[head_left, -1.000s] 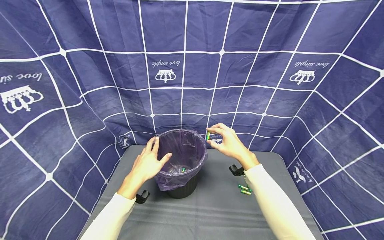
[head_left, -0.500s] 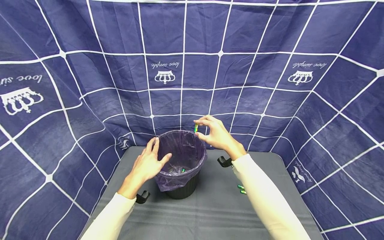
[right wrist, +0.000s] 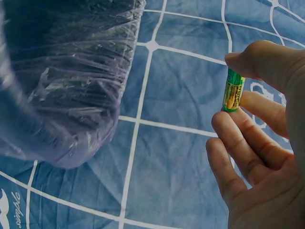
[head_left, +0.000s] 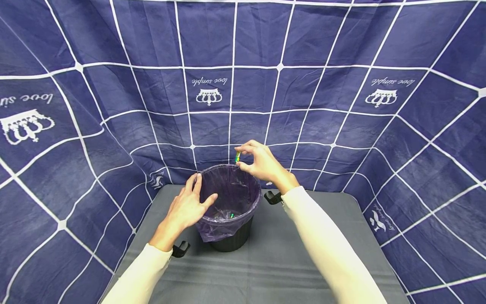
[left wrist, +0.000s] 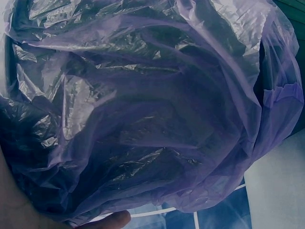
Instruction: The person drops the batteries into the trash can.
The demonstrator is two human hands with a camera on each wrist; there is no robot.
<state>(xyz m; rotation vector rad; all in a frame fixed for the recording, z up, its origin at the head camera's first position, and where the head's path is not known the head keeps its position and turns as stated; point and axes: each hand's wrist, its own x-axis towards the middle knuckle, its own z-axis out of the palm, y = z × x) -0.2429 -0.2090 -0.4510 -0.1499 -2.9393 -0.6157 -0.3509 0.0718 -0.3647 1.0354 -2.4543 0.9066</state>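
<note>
My right hand [head_left: 262, 162] pinches a small green and yellow battery [right wrist: 234, 90] by its ends, between thumb and fingertips. It is held upright above the far rim of a black bin [head_left: 231, 240] lined with a purple plastic bag [head_left: 218, 230]. At the bin's left side, my left hand [head_left: 186, 209] rests with fingers extended at the rim and thumb reaching over the opening. Down inside the bag, a green battery [head_left: 232, 215] shows. The left wrist view is filled mostly by the crinkled bag, with one fingertip [left wrist: 116, 220] at its lower edge.
The bin stands on a grey covered table [head_left: 273, 261]. Blue cloth [head_left: 250, 88] with white grid lines hangs behind and at both sides. Black wrist mounts stick out below the left wrist [head_left: 181, 249] and the right wrist [head_left: 272, 197].
My right hand has moved left with the battery, from beside the bin to above its far rim. The loose batteries on the table are now hidden behind the right sleeve. The left hand stays put.
</note>
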